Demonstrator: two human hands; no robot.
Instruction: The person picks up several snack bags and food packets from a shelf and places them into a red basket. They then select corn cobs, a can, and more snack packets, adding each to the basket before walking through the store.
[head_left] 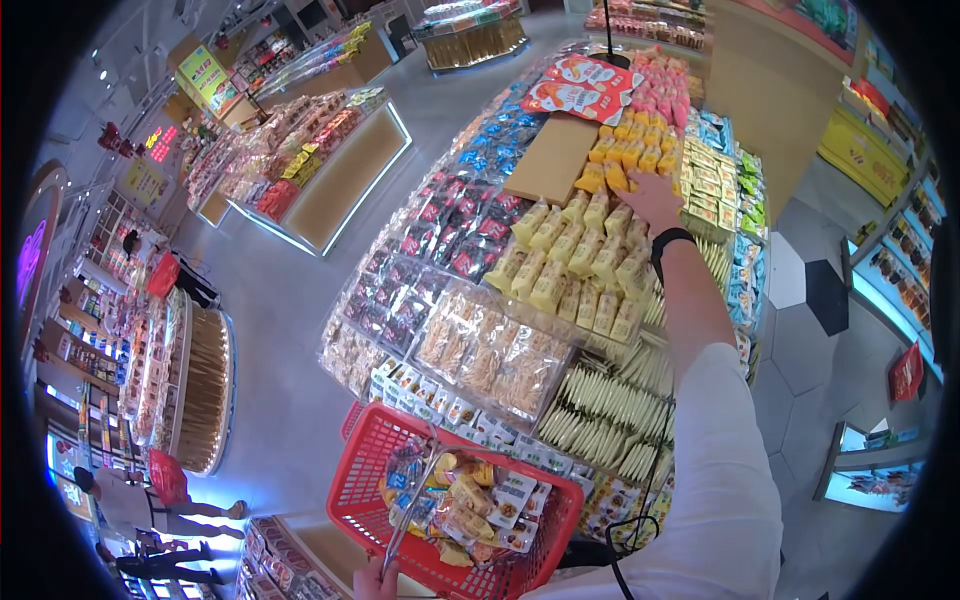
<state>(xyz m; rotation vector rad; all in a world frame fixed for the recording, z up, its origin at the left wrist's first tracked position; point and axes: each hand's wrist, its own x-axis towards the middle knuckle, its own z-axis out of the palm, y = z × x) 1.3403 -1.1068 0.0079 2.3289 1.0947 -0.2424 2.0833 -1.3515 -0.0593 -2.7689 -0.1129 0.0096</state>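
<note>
My right hand (654, 199) reaches over the display, at the border between orange-yellow packets (640, 140) and pale yellow packets (570, 255). Its fingers point up and left and touch the packets; their tips are partly hidden, and whether they hold one is unclear. A black band circles that wrist. At the bottom, my left hand (375, 580) is closed round the metal handle of a red basket (350, 480). Inside the basket lie yellow, blue and white snack packets (470, 505).
A brown board (553, 160) lies on the display beside the packets, below a red and white sign (583, 88). A black cable (632, 520) hangs near my right sleeve. Other lit display islands (330, 180) stand at the left. People (140, 505) are at the lower left.
</note>
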